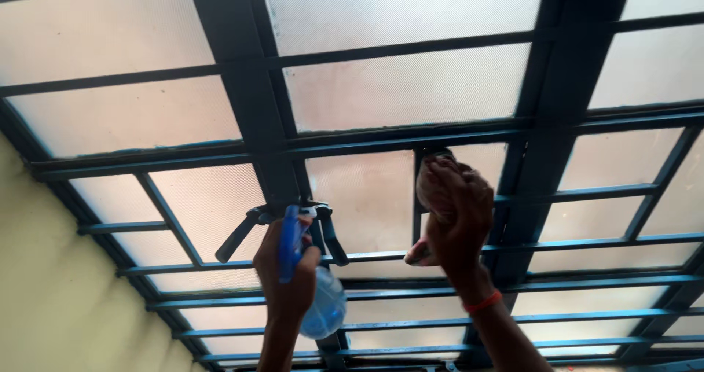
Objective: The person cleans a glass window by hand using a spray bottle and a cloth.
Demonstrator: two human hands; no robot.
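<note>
I look up at a frosted-glass window [400, 86] set in a dark blue metal frame. My left hand [287, 280] grips a clear spray bottle [323, 310] with a blue trigger head, raised toward the window's black latch handle [253, 222]. My right hand [458, 222] holds a bunched brownish cloth [434, 185] and presses it against a lower pane beside a vertical bar. An orange band circles my right wrist.
Horizontal blue grille bars [572, 277] run across the lower panes in front of the glass. A pale yellow wall [51, 299] borders the window on the left. Thick vertical frame members [242, 71] divide the upper panes.
</note>
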